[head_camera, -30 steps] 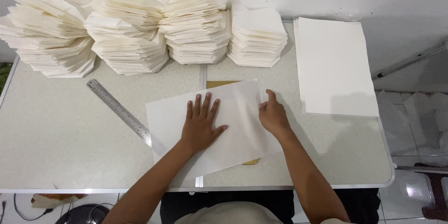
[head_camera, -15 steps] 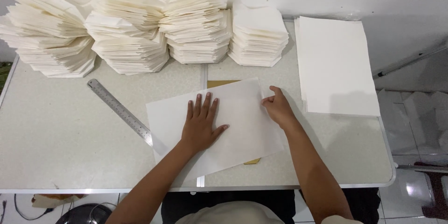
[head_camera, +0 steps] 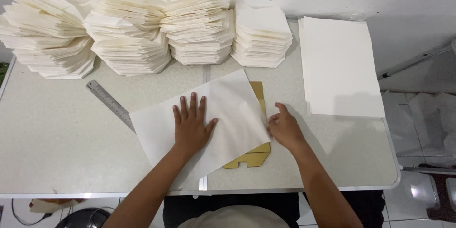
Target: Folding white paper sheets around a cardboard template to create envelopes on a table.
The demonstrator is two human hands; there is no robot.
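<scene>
Lying tilted at the middle of the pale bench [head_camera: 57, 152], a thin cream sheet of paper [head_camera: 232, 109] is pinned under the left hand [head_camera: 191, 126], whose fingers are spread wide and pressed flat on it, gripping nothing. The right hand [head_camera: 285, 128] is set at the sheet's edge toward 3 o'clock, its fingers loosely curled with the tips at the paper's border; whether the edge is pinched or merely touched cannot be told from this view. A yellow-brown card template [head_camera: 251, 158] is partly covered by the sheet and shows beyond it at 5 o'clock and 1 o'clock. A steel ruler [head_camera: 110, 103] is laid slantwise toward 10 o'clock, one end tucked under the sheet. Stacks of folded paper [head_camera: 128, 33] are ranged along 12 o'clock, and a flat pile of plain sheets [head_camera: 339, 66] is kept at 2 o'clock. The sheet is judged light, limp and easily creased or slid, so it is best held flat by a palm and lifted at an edge or corner.
</scene>
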